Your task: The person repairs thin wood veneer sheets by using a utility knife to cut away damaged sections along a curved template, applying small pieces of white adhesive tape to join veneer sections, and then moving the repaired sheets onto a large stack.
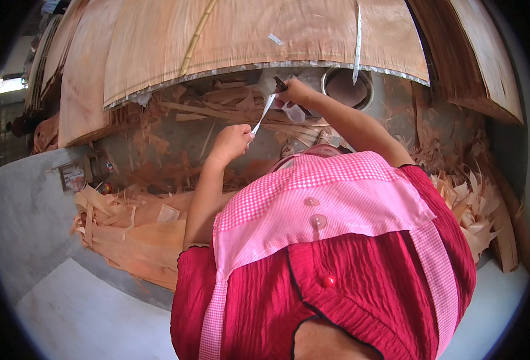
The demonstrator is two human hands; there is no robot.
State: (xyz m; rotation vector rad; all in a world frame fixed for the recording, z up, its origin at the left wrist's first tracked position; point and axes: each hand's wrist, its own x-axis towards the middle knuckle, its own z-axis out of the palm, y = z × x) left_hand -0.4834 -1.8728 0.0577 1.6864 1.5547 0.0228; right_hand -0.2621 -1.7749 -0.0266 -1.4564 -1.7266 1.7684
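Observation:
Between my hands a narrow white strip (264, 114) runs at a slant. Its lower end is pinched in the fingers of my left hand (231, 144). My right hand (296, 93) is closed at the upper end of the strip, around a small dark tool (280, 84) whose kind I cannot make out. Crumpled see-through plastic (294, 112) shows just below the right hand. Beyond both hands lies a broad stack of wood veneer sheets (241, 42), its near edge ragged. A bamboo stick (198, 36) and a long white marked strip (358, 45) lie on it.
A round metal-rimmed basin (370, 96) stands under the veneer edge, right of my right hand. Veneer scraps (139, 234) are heaped at left, with more shavings (469, 204) at right. Further veneer stacks (82, 78) flank the middle one. A small white piece (275, 39) lies on top.

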